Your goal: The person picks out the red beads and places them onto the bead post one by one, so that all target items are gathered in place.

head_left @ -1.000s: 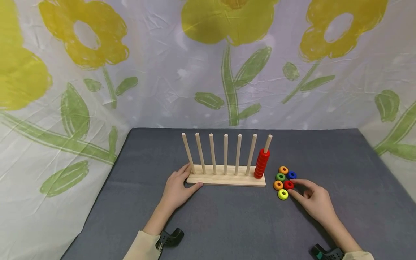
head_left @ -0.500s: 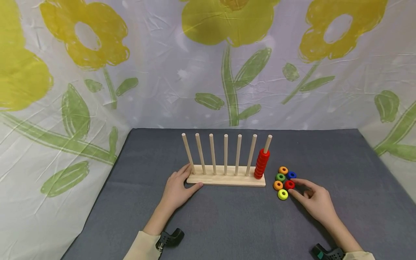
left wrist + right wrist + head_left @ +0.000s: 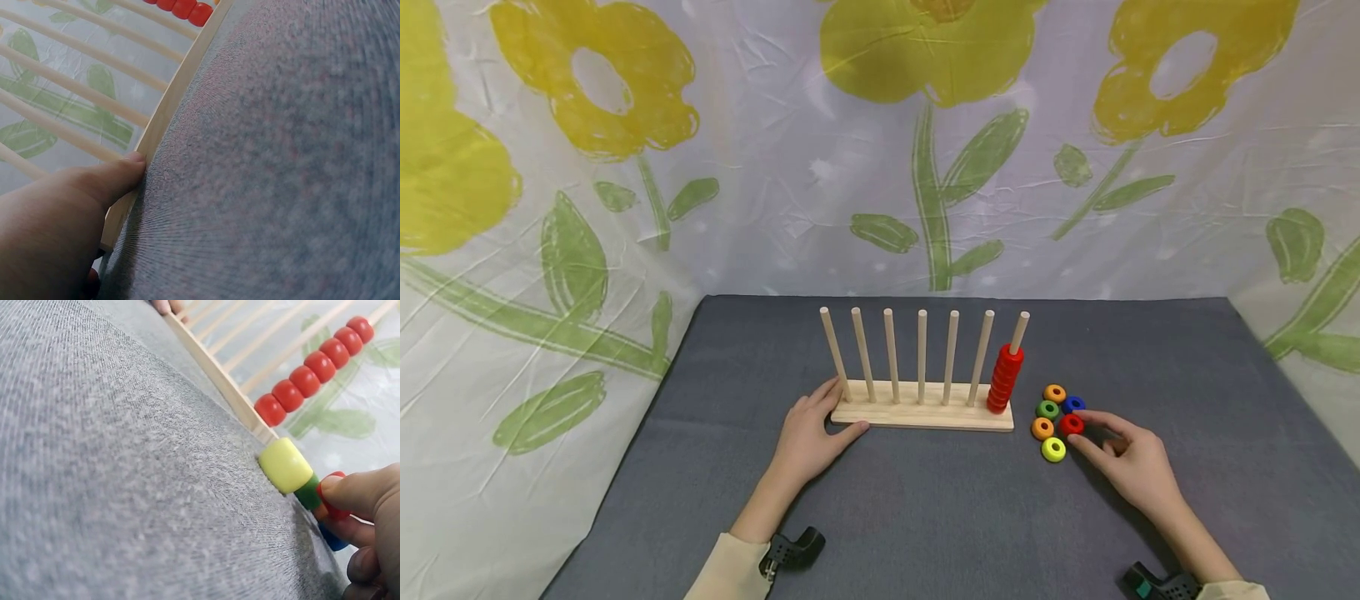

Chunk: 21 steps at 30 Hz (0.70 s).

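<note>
A wooden peg rack (image 3: 925, 419) stands upright on the cloth with a row of bare pegs. Several red beads (image 3: 1006, 375) are stacked on its rightmost peg. My left hand (image 3: 808, 429) holds the left end of the base, thumb along the front edge and fingers at the back. To the rack's right, my right hand (image 3: 1131, 462) pinches a loose red bead (image 3: 1071, 426) between thumb and finger; in the right wrist view the thumb covers part of this red bead (image 3: 339, 512). Beside it lie a yellow bead (image 3: 1053, 457), a green bead (image 3: 1047, 416) and a blue bead (image 3: 1073, 399).
Two orange beads, a far one (image 3: 1055, 386) and a nearer one (image 3: 1042, 436), lie in the same cluster. A dark grey cloth (image 3: 925, 517) covers the table. Behind it hangs a pale curtain (image 3: 760, 208) printed with yellow flowers.
The red bead in my right fingers has shifted slightly right and away from me, opening a small gap from the nearer orange bead. My left hand and the rack hold still.
</note>
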Motion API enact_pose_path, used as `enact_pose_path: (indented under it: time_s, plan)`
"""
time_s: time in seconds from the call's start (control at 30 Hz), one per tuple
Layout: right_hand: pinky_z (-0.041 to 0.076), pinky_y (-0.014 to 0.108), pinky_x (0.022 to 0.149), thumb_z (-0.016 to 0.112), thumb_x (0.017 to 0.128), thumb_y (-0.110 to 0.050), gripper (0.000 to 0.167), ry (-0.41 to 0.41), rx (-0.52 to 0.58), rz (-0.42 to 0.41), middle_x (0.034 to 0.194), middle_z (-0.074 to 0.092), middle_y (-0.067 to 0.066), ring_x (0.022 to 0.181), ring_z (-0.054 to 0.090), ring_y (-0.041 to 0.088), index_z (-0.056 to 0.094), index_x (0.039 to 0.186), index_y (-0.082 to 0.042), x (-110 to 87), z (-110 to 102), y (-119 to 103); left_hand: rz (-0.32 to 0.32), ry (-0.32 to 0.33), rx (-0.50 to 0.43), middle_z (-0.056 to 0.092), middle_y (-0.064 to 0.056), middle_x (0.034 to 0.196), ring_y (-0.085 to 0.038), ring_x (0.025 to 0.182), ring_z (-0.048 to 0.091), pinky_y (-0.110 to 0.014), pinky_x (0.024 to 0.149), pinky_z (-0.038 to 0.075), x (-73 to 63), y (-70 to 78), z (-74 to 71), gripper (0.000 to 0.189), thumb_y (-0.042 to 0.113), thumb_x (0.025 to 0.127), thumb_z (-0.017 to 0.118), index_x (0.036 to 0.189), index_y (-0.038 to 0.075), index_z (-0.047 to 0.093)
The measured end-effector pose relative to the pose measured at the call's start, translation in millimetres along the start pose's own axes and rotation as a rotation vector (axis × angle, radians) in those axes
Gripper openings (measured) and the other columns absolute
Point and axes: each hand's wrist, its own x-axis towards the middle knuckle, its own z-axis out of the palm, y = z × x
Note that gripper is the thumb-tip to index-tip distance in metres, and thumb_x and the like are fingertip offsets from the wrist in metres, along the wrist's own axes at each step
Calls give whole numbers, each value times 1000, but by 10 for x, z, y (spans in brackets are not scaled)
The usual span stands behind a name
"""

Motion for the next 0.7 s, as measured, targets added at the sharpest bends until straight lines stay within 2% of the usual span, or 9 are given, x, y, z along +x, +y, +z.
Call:
enact_pose_path:
  time_s: [0.7]
  plan:
    - [24,26,35,83,89,-25,34,-17,8,-5,49,34,-9,39,27,5,74,119,-14,11,-13,-14,-1,-7,-4,45,-13,154,-38,120,53,-55,99,40,-2,-8,7,83,53,88,75,151,5,49]
